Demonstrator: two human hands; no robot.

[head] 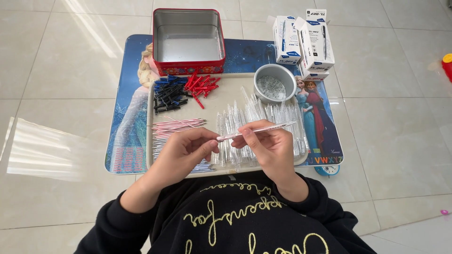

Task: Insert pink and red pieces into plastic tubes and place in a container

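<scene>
Left hand: the left hand (186, 149) pinches the near end of a clear pen barrel (256, 130) between thumb and fingers, which curl in toward the palm.
Right hand: the right hand (268, 146) grips the same barrel along its middle, fingertips pressed together around it.
Pen barrel: held level above the beige tray (226, 91), its tip pointing to the right and slightly away from the person; a thin refill shows inside it.
Tray contents: a row of clear barrels (256, 117) lies under the hands, pink-and-white refills (176, 126) at the left, black caps (168, 94) and red caps (201, 84) at the far left corner, a round grey tin (275, 83) at the far right.
Beyond the tray: an open red tin box (189, 41) and white pen cartons (303, 40) stand on the low blue tabletop (134, 56).
</scene>
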